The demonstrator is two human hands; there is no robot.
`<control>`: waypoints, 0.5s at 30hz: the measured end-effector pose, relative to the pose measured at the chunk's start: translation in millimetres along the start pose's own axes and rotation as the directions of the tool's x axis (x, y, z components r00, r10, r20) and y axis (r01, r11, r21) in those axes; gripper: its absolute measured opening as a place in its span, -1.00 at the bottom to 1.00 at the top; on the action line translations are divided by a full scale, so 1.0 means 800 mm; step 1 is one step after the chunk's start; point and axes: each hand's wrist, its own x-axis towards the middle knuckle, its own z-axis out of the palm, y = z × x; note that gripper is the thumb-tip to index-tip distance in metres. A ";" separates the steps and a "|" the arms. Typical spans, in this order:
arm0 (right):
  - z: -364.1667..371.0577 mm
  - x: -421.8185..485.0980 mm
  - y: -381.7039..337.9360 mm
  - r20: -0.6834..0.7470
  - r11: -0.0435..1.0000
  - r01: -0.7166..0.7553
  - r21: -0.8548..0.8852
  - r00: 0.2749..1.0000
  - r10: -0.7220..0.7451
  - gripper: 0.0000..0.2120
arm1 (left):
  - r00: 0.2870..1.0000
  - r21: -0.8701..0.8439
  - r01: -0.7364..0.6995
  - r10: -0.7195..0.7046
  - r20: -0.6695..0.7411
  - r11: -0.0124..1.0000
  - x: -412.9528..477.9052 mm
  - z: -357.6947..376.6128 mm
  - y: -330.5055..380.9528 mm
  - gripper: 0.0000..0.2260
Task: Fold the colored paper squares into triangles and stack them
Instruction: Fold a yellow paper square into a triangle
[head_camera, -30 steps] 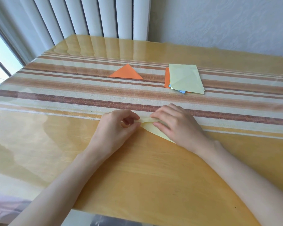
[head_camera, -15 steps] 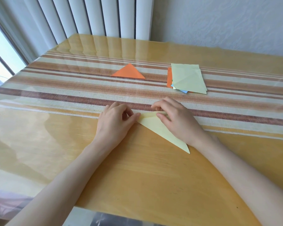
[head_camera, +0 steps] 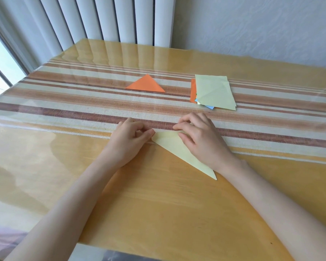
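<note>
A pale yellow paper folded into a triangle (head_camera: pixel 174 146) lies flat near the middle of the table, its long point reaching toward me on the right. My left hand (head_camera: pixel 129 142) has curled fingers, and its thumb tip touches the triangle's left corner. My right hand (head_camera: pixel 199 136) rests on top of the triangle, its fingertips at the far edge and its thumb on the sheet, hiding the right part. Farther back lie a folded orange triangle (head_camera: pixel 146 85) and a pile of unfolded squares (head_camera: pixel 214 92), pale yellow on top with orange and blue edges showing.
The wooden table (head_camera: pixel 158 204) has a glossy cover and a striped cloth runner (head_camera: pixel 64 110) across its middle. White vertical blinds (head_camera: pixel 102 19) and a window stand behind on the left. The table's near edge runs just below my forearms.
The yellow paper, raised and pinched between both hands a second ago, now lies flat as a triangle. My right hand slid back, uncovering its long point.
</note>
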 end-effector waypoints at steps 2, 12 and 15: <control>0.000 0.000 0.000 0.007 1.000 -0.006 0.005 1.000 0.006 -0.77 | 1.000 0.016 0.004 -0.004 -0.020 1.000 0.001 0.003 0.002 -0.82; -0.033 -0.013 -0.001 -0.068 0.983 -0.086 0.160 0.993 0.098 -0.85 | 1.000 0.108 -0.020 0.023 -0.018 0.994 0.002 0.007 -0.002 -0.92; -0.042 -0.032 -0.003 0.036 0.949 -0.188 0.251 0.982 0.185 -0.85 | 1.000 -0.036 -0.023 0.024 0.019 0.999 0.001 -0.003 -0.003 -0.84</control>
